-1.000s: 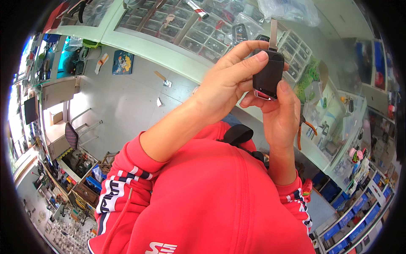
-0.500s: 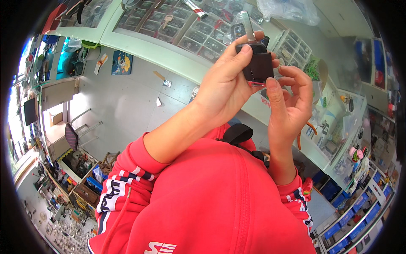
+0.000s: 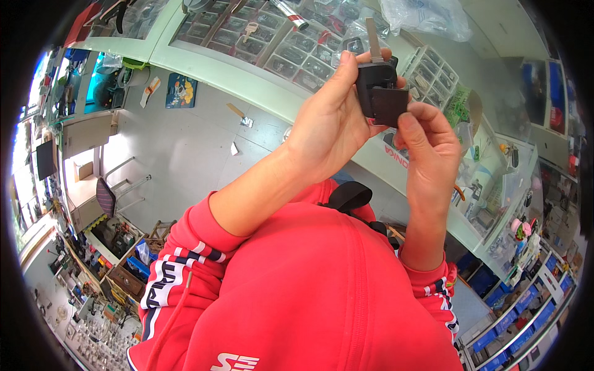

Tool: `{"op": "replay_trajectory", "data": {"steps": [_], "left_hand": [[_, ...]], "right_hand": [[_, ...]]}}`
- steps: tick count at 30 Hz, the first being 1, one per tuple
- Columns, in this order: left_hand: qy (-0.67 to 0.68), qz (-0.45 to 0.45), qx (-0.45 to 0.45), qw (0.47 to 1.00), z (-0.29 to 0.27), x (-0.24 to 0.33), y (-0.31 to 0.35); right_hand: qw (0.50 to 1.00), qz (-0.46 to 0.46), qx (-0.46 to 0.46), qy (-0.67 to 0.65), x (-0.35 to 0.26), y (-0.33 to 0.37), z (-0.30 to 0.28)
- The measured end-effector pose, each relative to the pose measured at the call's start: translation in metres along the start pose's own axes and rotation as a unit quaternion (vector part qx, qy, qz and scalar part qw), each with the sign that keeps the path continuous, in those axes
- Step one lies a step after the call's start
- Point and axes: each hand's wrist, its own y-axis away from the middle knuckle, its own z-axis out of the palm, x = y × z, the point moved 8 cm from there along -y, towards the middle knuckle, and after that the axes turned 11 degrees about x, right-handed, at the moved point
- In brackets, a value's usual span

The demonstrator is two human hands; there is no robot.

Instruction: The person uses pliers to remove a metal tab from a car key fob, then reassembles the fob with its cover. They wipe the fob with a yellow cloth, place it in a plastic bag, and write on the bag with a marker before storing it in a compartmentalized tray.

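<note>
My left hand (image 3: 331, 114) holds a black flip car key (image 3: 369, 79) over the counter, its metal blade (image 3: 373, 38) folded out and pointing away from me. The thumb lies along the key's left edge, while the other fingers wrap behind it. A flat, squarish black panel (image 3: 390, 106) sits across the near right part of the key body, and part of the body shows uncovered above it. The thumb and index finger of my right hand (image 3: 431, 139) close on the panel's near right corner. Whether the panel is still attached I cannot tell.
Beneath my hands runs a glass-topped counter (image 3: 247, 86) with many small compartments. On it are a loose key (image 3: 250, 29), a red-and-silver tube (image 3: 289, 13), a clear plastic bag (image 3: 427, 18) and a white divided box (image 3: 432, 75). An orange handle (image 3: 459, 193) lies right of my right wrist.
My right hand, its fingers apart before, has closed on the panel's corner. The panel has shifted slightly right and baring more of the key body. My left thumb has moved up the key's edge.
</note>
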Motion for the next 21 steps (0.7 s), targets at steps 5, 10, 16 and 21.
{"op": "replay_trajectory", "data": {"steps": [5, 10, 16, 21], "left_hand": [[-0.03, -0.002, 0.017, 0.999, 0.002, 0.001, 0.001], [-0.033, 0.002, 0.014, 0.999, -0.004, -0.003, 0.001], [-0.075, 0.046, -0.019, 0.996, -0.005, -0.002, 0.003], [-0.163, 0.04, -0.009, 0.986, -0.001, 0.003, -0.001]], "right_hand": [[1.0, -0.022, 0.008, 0.0, -0.003, 0.002, 0.003], [0.999, -0.029, 0.014, 0.019, 0.004, -0.002, -0.006], [0.995, -0.035, 0.042, 0.087, 0.011, -0.002, -0.01], [0.999, 0.008, 0.046, 0.019, 0.021, -0.008, 0.0]]}}
